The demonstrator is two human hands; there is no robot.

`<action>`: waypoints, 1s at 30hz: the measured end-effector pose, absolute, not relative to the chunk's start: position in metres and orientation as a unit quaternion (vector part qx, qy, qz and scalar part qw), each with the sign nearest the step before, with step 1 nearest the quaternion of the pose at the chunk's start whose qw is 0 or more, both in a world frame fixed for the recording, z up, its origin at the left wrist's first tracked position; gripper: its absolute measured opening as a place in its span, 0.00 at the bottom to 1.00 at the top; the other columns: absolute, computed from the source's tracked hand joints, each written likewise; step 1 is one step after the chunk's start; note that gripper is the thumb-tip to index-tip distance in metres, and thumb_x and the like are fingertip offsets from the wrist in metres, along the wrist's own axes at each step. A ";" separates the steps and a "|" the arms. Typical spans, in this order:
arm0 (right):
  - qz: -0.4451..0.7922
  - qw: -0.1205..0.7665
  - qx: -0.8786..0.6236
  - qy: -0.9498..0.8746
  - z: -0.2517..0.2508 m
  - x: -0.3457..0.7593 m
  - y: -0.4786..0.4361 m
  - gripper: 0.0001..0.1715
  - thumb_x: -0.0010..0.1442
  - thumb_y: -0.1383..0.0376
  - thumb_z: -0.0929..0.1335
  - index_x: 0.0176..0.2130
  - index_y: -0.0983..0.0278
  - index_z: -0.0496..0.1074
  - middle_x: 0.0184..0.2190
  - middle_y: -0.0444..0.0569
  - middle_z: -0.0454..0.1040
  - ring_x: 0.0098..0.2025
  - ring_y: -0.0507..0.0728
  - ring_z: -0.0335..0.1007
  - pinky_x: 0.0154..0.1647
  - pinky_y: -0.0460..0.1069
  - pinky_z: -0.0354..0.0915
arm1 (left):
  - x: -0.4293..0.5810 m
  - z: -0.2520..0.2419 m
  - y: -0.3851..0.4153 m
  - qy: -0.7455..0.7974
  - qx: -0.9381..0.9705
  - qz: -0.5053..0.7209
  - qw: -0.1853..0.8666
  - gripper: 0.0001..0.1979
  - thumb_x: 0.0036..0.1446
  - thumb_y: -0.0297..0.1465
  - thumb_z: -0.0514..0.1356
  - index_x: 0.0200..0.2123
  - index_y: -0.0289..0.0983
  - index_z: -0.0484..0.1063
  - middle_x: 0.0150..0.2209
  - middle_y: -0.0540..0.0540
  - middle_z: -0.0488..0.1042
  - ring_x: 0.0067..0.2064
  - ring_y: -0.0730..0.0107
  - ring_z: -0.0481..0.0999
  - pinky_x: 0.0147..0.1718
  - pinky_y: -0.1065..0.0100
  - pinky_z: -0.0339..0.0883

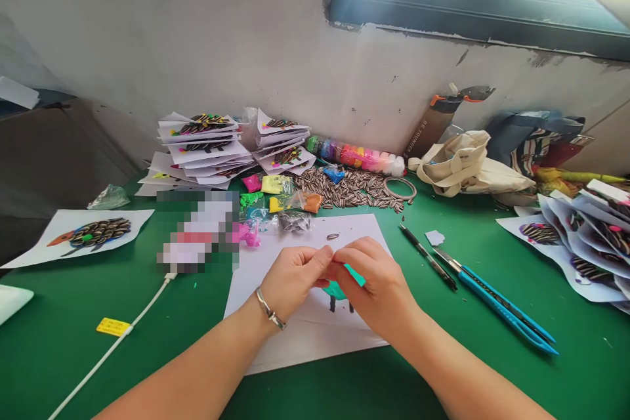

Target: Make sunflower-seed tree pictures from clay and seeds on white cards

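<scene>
A white sheet of paper (295,335) lies on the green table (98,367) in front of me. A teal clay shape (335,289) with two dark legs is stuck on it, partly hidden by my fingers. My left hand (293,282), with a bracelet on the wrist, and my right hand (374,285) meet over the sheet. Both are closed in a pinch, fingertips touching, on something small that I cannot make out. One sunflower seed (333,236) lies on the paper just beyond them.
A heap of sunflower seeds (352,189) and small bags of coloured clay (275,193) lie behind the sheet. Finished seed pictures are stacked at the back left (207,144) and right (585,243). A pen (427,256) and blue cutter (502,305) lie to the right; a white cable (118,341) to the left.
</scene>
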State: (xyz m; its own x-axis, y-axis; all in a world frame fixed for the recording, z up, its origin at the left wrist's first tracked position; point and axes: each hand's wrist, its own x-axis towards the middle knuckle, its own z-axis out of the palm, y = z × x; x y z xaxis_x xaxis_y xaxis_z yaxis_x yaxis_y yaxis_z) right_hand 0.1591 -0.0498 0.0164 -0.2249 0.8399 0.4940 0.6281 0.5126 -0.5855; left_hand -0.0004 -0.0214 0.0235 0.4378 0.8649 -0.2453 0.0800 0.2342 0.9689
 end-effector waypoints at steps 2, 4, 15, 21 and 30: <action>0.148 0.416 -0.484 -0.755 0.020 0.165 -0.047 0.07 0.61 0.71 0.64 0.34 0.62 0.71 0.29 0.46 0.72 0.34 0.55 0.65 0.37 0.50 0.62 | -0.007 0.023 -0.016 0.468 0.621 0.303 0.551 0.24 0.58 0.47 0.52 0.27 0.34 0.76 0.24 0.45 0.77 0.28 0.66 0.75 0.28 0.67 0.69; 0.166 0.436 -0.512 -0.721 0.022 0.174 -0.043 0.06 0.61 0.69 0.65 0.33 0.61 0.71 0.30 0.45 0.73 0.35 0.54 0.67 0.37 0.49 0.63 | -0.013 0.019 -0.007 0.505 0.712 0.319 0.368 0.19 0.58 0.43 0.54 0.29 0.36 0.77 0.26 0.46 0.77 0.31 0.63 0.76 0.33 0.65 0.69; 0.213 0.489 -0.565 -0.630 0.030 0.199 -0.040 0.05 0.59 0.65 0.67 0.33 0.60 0.74 0.31 0.43 0.75 0.35 0.53 0.69 0.36 0.47 0.63 | -0.015 -0.013 0.032 0.533 0.821 0.205 -0.008 0.15 0.56 0.35 0.58 0.43 0.33 0.75 0.44 0.39 0.77 0.47 0.51 0.73 0.49 0.55 0.65; 0.222 0.493 -0.543 -0.642 0.033 0.198 -0.040 0.07 0.59 0.66 0.65 0.32 0.60 0.73 0.31 0.43 0.75 0.35 0.53 0.69 0.36 0.47 0.62 | -0.016 -0.007 0.034 0.556 0.809 0.190 -0.021 0.12 0.57 0.31 0.53 0.31 0.35 0.76 0.34 0.38 0.79 0.41 0.52 0.75 0.43 0.55 0.67; 0.296 0.374 -0.549 -0.686 0.017 0.202 -0.033 0.10 0.58 0.67 0.63 0.30 0.60 0.73 0.29 0.42 0.74 0.33 0.54 0.68 0.35 0.47 0.62 | -0.027 0.004 0.018 0.604 0.742 0.285 0.055 0.16 0.57 0.38 0.51 0.33 0.39 0.77 0.35 0.47 0.81 0.36 0.66 0.78 0.34 0.70 0.71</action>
State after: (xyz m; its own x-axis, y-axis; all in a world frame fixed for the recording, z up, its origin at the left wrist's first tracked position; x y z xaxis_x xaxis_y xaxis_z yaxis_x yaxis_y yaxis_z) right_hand 0.2023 -0.0330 0.0167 -0.1173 0.9751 0.1884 0.5328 0.2219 -0.8167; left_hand -0.0274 0.0180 0.0045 0.1079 0.9279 0.3569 0.8650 -0.2646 0.4264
